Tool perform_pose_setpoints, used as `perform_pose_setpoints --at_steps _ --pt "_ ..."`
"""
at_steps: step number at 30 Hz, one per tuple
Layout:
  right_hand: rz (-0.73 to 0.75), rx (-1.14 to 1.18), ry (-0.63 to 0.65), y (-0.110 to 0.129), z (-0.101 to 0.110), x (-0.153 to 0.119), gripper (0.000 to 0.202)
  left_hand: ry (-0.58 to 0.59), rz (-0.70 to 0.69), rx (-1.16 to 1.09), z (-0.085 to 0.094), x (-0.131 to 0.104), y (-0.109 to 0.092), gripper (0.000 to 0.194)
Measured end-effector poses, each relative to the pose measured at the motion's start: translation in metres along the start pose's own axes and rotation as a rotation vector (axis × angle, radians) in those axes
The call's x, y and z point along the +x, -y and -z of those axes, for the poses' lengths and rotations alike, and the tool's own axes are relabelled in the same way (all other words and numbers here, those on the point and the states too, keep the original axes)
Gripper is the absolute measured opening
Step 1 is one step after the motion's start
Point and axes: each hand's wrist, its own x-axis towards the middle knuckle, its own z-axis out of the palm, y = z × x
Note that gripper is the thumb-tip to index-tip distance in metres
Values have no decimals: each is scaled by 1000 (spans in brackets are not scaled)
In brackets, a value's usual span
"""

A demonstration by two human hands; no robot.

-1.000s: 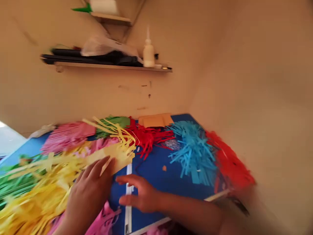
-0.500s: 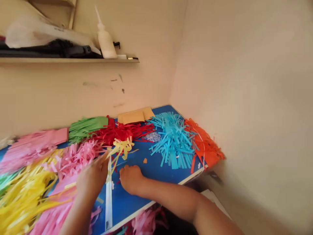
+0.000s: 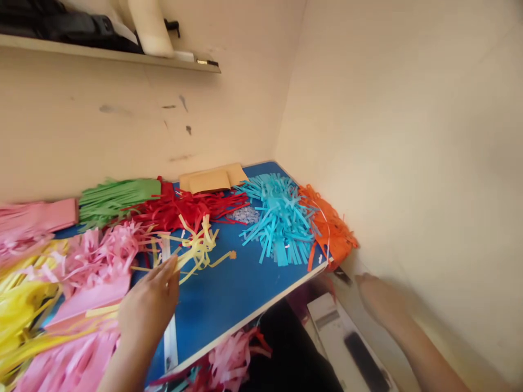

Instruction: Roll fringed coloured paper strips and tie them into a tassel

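Observation:
My left hand (image 3: 152,298) is over the blue table (image 3: 229,291), its fingers closed on the end of a pale yellow paper tassel (image 3: 200,247). The tassel's loose curled strips spread out to the right over the tabletop. Beneath that forearm lie a white ruler-like strip (image 3: 170,343) and pink fringed paper (image 3: 69,359). Away from the table, my right hand (image 3: 379,296) is out by the right wall, smeared by motion, and its fingers cannot be made out. Close to it are the table's right corner and the orange fringed paper (image 3: 333,228).
Blue fringe (image 3: 280,223), red fringe (image 3: 188,209), green fringe (image 3: 122,198) and brown envelopes (image 3: 210,179) line the back. Yellow strips (image 3: 20,310) lie at left. A shelf (image 3: 110,57) with a white bottle (image 3: 151,27) hangs above. A white box-like object (image 3: 343,337) is below the table's edge.
My right hand has left the table and swung right toward the wall. My left hand keeps hold of the yellow tassel. The view has tilted down and shifted right.

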Motion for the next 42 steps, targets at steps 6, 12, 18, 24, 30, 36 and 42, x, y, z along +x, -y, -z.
perform_pose_setpoints --at_steps 6,12,18,24,30,36,42 --pt "386 929 438 172 -50 28 42 -103 -164 40 -12 -14 -35 41" --pt "139 1631 796 288 -120 73 53 -157 -440 125 -12 -41 -18 41" --pt "-188 1860 289 186 -96 107 41 -66 -545 83 -49 -63 -27 42" --pt "-143 1115 -409 145 -65 91 41 47 -468 121 -66 -73 -61 45" --pt "647 434 200 208 -100 62 47 105 -394 95 -62 -79 -72 45" --pt "140 187 -200 183 -104 82 36 25 -425 93 -61 -81 -69 52" --pt "776 441 247 197 -115 72 50 25 -475 -136 -61 -76 -36 36"
